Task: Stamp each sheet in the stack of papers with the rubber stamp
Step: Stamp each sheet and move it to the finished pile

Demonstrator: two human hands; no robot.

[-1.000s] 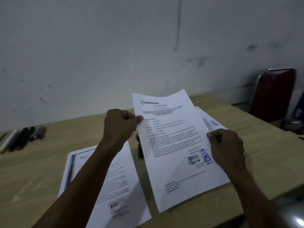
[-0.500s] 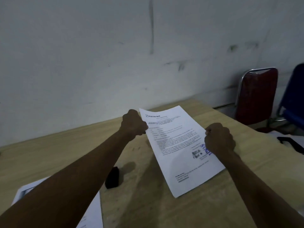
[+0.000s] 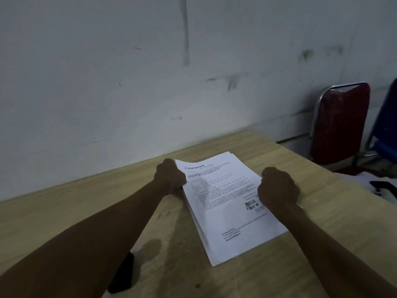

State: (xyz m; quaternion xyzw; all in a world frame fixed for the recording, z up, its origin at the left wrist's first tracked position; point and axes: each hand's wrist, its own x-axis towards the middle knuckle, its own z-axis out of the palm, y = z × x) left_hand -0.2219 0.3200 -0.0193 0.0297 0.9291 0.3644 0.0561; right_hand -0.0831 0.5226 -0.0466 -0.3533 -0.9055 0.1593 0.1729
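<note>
A stack of printed white sheets (image 3: 223,203) lies on the wooden table (image 3: 322,244), turned at an angle. Its top sheet has a letterhead at the far end and a dark stamp mark near the right edge. My left hand (image 3: 170,179) grips the stack's far left edge. At the right edge, my right hand (image 3: 277,188) grips the stack and partly covers the stamp mark. A dark rubber stamp (image 3: 122,274) stands on the table at the lower left, half hidden behind my left forearm.
A grey wall runs just behind the table. A red chair with a chrome frame (image 3: 341,123) stands beyond the table's right corner, with a blue chair (image 3: 386,130) beside it. White paper and a dark object (image 3: 380,187) lie at the far right edge.
The sheets came down from the air onto the table at the right. My view swung right, so the left pile and the pens are out of view.
</note>
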